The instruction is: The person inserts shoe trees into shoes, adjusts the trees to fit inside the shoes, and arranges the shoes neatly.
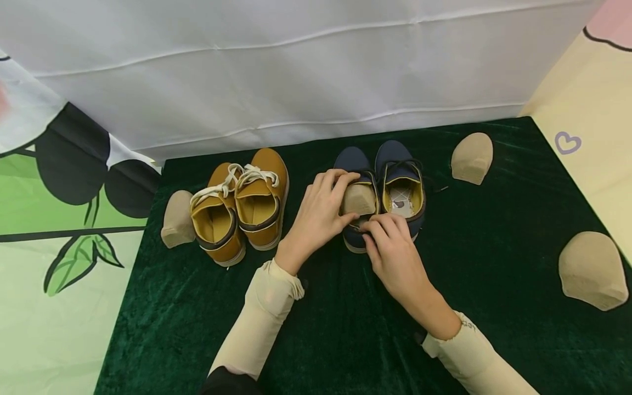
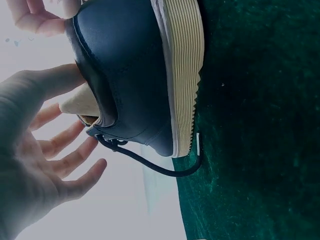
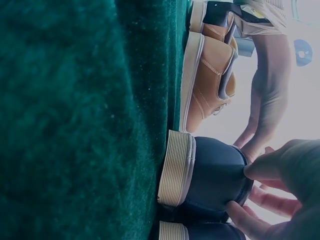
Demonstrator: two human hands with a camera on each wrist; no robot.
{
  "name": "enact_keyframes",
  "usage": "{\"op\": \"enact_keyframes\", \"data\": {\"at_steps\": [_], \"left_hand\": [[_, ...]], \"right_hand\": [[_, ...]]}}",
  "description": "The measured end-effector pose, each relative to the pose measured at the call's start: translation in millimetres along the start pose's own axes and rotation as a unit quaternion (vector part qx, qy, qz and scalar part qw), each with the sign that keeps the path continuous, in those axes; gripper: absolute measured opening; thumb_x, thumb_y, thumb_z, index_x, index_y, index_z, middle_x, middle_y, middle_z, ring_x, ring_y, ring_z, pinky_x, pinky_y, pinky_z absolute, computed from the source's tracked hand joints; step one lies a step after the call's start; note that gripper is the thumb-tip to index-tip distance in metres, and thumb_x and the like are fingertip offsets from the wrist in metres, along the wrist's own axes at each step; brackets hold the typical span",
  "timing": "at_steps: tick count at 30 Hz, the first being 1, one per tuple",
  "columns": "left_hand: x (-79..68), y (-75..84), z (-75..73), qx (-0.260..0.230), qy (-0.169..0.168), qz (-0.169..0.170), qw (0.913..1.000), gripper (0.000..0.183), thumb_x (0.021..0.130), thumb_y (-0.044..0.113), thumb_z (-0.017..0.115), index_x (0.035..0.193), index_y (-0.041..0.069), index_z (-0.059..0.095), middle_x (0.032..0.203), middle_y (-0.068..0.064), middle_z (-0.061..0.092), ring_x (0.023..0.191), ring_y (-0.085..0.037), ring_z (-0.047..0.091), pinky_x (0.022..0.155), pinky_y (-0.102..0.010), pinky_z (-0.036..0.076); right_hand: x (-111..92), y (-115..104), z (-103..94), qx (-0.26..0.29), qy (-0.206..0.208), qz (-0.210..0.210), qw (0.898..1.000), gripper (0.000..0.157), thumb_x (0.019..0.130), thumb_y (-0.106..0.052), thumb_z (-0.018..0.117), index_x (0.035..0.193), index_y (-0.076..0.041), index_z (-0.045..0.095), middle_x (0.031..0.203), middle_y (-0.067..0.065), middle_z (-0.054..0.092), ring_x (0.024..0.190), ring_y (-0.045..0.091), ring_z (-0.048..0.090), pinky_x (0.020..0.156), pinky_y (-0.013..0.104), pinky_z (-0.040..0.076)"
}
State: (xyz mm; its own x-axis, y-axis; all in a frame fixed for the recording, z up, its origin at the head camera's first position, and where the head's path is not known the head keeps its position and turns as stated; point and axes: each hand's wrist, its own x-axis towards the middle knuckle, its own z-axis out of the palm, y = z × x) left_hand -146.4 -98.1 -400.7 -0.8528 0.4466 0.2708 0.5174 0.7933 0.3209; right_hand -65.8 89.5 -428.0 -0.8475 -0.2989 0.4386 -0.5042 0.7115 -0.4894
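Note:
Two navy lace-up shoes stand side by side on dark green cloth. In the left one (image 1: 351, 158) sits a beige moulded shoe insert (image 1: 359, 199), its end protruding at the opening in the left wrist view. My left hand (image 1: 320, 207) holds this insert between thumb and fingers, the thumb close to the collar. My right hand (image 1: 395, 253) pinches the heel collar of the same shoe; its fingertips rest on the heel (image 3: 215, 167) in the right wrist view. Beside it, the right navy shoe (image 1: 393, 152) shows a pale printed insole through its opening.
A pair of tan shoes (image 1: 266, 238) with white laces stands to the left. Another beige insert (image 1: 178, 218) lies beside them. Two more lie on the right, one farther back (image 1: 472, 157) and one nearer (image 1: 591, 269). White fabric (image 1: 316, 82) hangs behind the cloth-covered surface.

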Motion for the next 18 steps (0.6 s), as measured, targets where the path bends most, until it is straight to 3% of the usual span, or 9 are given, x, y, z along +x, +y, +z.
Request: {"op": "enact_keyframes", "data": {"at_steps": [9,18], "left_hand": [[6.1,-2.4,-1.2,-0.013,-0.053,-0.033,0.9979,0.082,0.085,0.036,0.088,0.155,0.022,0.046,0.157,-0.009,0.045,0.145,-0.033,0.043,0.110,-0.054,0.045],[13.7,-0.4,1.4,-0.003,-0.072,-0.053,0.9960,0.079,0.084,0.037,0.089,0.152,0.023,0.050,0.154,-0.009,0.047,0.144,-0.034,0.040,0.109,-0.055,0.046]], "right_hand": [[0,0,0.7,0.007,-0.001,0.003,1.000,0.012,0.100,-0.009,0.068,0.113,-0.010,0.069,0.117,0.010,0.065,0.119,0.031,0.052,0.106,0.050,0.046],[0,0,1.3,0.010,-0.001,0.003,1.000,0.012,0.100,-0.009,0.069,0.112,-0.009,0.069,0.116,0.009,0.065,0.119,0.031,0.052,0.107,0.050,0.045]]}}
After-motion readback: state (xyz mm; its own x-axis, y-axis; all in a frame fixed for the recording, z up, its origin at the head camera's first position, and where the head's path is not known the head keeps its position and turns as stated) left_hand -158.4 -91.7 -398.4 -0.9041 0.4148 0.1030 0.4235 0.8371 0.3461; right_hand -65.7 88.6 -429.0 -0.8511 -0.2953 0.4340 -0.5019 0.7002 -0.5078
